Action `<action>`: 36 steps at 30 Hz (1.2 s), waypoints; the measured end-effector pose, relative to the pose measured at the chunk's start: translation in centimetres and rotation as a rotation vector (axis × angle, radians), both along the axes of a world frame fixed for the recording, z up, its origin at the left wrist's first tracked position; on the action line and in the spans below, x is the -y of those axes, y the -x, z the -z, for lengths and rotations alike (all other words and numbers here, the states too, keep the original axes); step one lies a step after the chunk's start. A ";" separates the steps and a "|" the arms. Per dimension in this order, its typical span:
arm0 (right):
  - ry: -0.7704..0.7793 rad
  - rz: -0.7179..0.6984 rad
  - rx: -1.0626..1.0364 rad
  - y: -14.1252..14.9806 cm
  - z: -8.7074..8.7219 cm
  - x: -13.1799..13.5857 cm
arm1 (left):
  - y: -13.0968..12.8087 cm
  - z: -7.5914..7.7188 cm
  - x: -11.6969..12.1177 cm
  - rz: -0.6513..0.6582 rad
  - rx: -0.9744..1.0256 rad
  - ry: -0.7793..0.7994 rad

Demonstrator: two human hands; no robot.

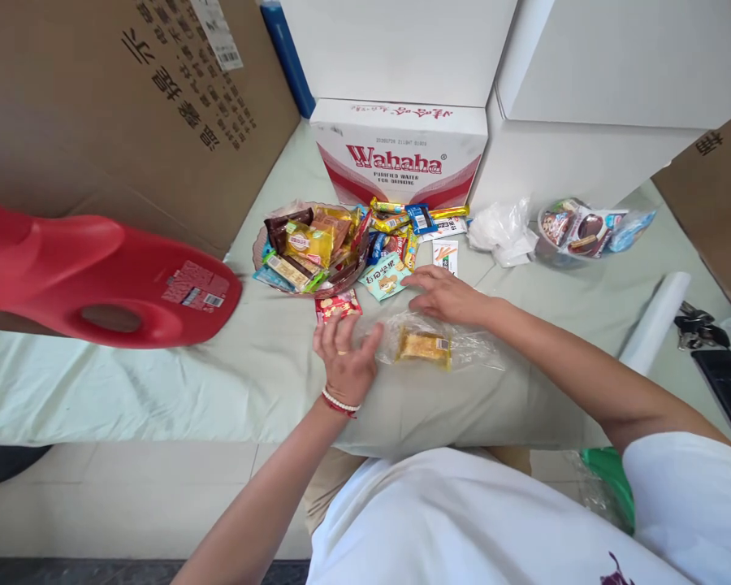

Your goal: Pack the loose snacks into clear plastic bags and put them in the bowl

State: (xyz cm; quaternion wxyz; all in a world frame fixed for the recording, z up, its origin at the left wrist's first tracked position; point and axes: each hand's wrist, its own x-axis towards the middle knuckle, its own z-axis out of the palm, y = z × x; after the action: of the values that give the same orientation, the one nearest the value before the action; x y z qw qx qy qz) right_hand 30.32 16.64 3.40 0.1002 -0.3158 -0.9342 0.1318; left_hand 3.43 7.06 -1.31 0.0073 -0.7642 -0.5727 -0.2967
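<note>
A clear plastic bag (pixel 472 348) lies on the table in front of me, with a yellow-wrapped snack (pixel 425 347) in or under its film; I cannot tell which. At the bag's left end is my left hand (pixel 348 357), fingers apart and wearing a beaded bracelet, close to a red snack packet (pixel 338 305). My right hand (pixel 446 296) reaches over the bag's upper edge with fingers stretched and slightly bent. Its fingertips are beside a mint-green snack packet (pixel 384 276). Neither hand visibly grips anything, though film may touch the fingers.
Behind are a glass bowl (pixel 261 249) heaped with snacks, several loose packets, a crumpled white bag (pixel 504 231) and a clear bowl (pixel 564 257) of snacks. A red jug (pixel 158 276) stands left, a Wahaha carton (pixel 402 158) at the back, a phone (pixel 724 392) and keys (pixel 698 327) right.
</note>
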 end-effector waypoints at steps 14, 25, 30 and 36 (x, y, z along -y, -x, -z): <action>0.375 0.340 0.110 2.5 -2.0 -2.8 | -0.9 -1.0 -1.5 0.510 -0.220 0.047; 0.893 0.787 -0.128 2.4 -1.6 -2.5 | -1.8 -1.8 -1.6 0.499 -0.214 0.056; 0.803 0.852 -0.074 2.3 -1.7 -2.7 | -2.4 -1.7 -1.8 0.466 -0.203 0.063; 0.385 0.458 -0.098 2.8 -3.6 3.3 | -3.1 -1.4 -2.1 0.389 -0.120 0.126</action>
State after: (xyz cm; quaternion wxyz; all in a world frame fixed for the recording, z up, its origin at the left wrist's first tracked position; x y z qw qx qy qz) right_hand 27.56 13.33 7.04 0.1106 -0.5246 -0.7908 0.2955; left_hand 6.50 9.15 0.04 -0.0640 -0.8755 -0.4305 -0.2100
